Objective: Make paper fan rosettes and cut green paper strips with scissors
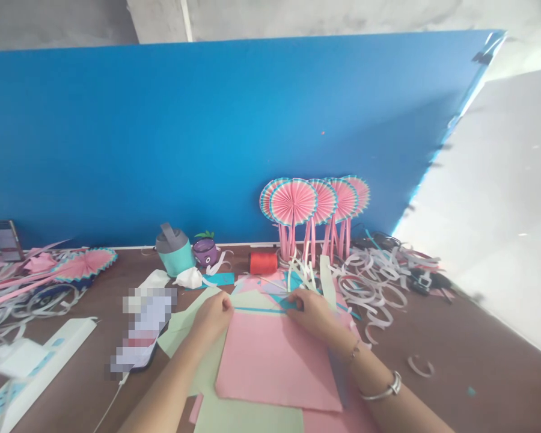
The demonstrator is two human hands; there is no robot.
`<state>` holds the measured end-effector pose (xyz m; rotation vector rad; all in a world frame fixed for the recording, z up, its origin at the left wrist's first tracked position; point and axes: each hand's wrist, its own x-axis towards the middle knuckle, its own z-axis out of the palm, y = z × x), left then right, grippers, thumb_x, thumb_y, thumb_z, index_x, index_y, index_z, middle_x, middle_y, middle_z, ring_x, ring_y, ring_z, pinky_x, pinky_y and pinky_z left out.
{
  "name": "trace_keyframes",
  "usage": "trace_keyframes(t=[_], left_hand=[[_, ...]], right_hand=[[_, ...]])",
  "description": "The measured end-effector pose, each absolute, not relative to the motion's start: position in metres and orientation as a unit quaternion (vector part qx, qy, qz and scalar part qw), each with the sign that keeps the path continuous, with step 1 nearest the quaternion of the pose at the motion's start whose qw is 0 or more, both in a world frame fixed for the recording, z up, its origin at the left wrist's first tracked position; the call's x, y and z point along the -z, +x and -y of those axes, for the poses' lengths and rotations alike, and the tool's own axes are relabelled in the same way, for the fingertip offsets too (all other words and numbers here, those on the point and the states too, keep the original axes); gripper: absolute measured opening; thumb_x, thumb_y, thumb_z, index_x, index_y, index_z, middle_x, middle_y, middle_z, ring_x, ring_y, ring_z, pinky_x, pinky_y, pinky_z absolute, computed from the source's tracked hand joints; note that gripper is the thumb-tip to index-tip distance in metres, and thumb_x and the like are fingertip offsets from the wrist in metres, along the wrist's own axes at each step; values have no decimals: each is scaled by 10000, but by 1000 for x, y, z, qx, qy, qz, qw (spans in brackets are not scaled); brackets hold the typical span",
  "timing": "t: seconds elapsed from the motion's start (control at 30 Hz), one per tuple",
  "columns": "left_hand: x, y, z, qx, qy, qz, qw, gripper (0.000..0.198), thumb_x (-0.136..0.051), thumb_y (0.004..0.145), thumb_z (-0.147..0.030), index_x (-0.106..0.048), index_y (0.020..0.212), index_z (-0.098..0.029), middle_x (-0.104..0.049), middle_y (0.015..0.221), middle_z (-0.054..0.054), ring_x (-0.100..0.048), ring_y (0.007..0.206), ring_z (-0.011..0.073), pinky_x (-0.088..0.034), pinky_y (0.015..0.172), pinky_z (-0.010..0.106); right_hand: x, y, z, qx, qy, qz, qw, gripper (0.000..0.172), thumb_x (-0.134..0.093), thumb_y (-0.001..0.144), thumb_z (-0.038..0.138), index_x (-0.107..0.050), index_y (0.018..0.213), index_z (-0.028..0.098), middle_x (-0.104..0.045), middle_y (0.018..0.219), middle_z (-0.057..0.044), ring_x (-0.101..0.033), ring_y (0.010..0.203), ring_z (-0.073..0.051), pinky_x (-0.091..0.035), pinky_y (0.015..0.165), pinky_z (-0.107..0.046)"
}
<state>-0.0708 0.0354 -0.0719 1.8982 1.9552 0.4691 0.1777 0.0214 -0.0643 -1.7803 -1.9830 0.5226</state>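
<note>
A sheet of pink paper (pixel 279 361) lies in front of me on top of green and pink sheets. Along its far edge runs a narrow blue paper strip (pixel 259 310), stretched between my two hands. My left hand (pixel 213 316) is closed at the strip's left end, with thumb and fingertips pressed together. At the right end my right hand (pixel 313 313) pinches the strip, its fingers curled. The fingertips partly hide both ends. Under and around the pink sheet show light green sheets (pixel 247 415).
Pink-and-blue pleated paper fans (pixel 293 202) stand against the blue partition (pixel 117 144). Curled white strips (pixel 365 276) heap at the right. A red thread spool (pixel 264 263), a teal cup (pixel 175 252), a phone (pixel 146 331) and a power strip (pixel 40 367) are on the brown table (pixel 478 349).
</note>
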Motion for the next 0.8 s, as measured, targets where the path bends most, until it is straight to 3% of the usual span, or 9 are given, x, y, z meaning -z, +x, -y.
trace_keyframes(t=[0.17,0.37,0.57,0.7,0.8], left_hand=[[69,-73,-35,-165,675,-696,181,149,-463,690,-85,-448,615,-212,-568,639,-18,-548,663,150,-305,559,234],[59,-60,-25,-223,710,-665,67,111,-478,767,-132,-517,701,-212,-607,745,15,-562,779,179,-367,671,265],[52,-28,6,-207,875,-418,128,219,-469,822,-121,-640,915,-220,-647,981,46,-544,955,198,-412,847,339],[54,-22,17,-158,913,-349,141,274,-497,863,-223,-605,1112,-262,-580,1234,28,-475,1132,215,-372,965,385],[51,-24,17,-132,912,-366,131,277,-482,878,-236,-605,1124,-263,-592,1217,31,-493,1110,215,-373,962,391]], right_hand=[[72,189,-29,-150,-637,717,242,168,-491,684,84,-620,693,190,-607,674,-4,-526,654,-141,-332,637,-239],[74,179,-30,-74,-563,778,269,260,-499,800,99,-685,945,208,-610,898,-68,-517,865,-198,-364,778,-301],[83,172,-38,-19,-536,794,286,220,-491,804,80,-663,714,184,-570,822,-67,-492,835,-207,-366,776,-336],[85,179,-40,-80,-502,769,389,180,-459,813,103,-614,776,186,-609,840,-59,-529,845,-205,-390,801,-350],[81,185,-38,-160,-499,720,456,143,-462,829,180,-605,837,189,-634,833,-49,-569,811,-197,-425,764,-329]])
